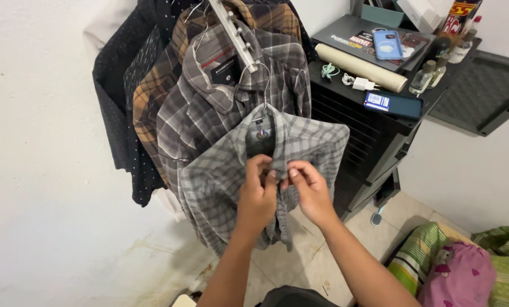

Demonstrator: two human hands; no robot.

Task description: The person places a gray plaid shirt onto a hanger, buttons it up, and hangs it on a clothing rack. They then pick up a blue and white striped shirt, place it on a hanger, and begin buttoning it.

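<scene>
Grey checked shirt (226, 182) on a wire hanger (253, 77), front-most on the slanted metal rail (234, 34), at picture centre. Left hand (258, 196) and right hand (310, 190) both pinched shut on the shirt's front edge just below the collar, fingertips (272, 173) touching at the placket; button itself too small to make out. Behind, toward 11 o'clock: darker grey plaid shirt (209, 108), then brown plaid shirt (152, 96), then black dotted shirt (123, 113), all against the white wall (38, 142). At 2 o'clock: black slatted cabinet (362, 148), with a blue phone case (387, 44), a cream roll (359, 68), a white charger (361, 84), a dark phone (394, 103) and small bottles (425, 77) on top. At 4 o'clock, low: pink cushion (459, 276) beside green striped bedding (419, 253).
</scene>
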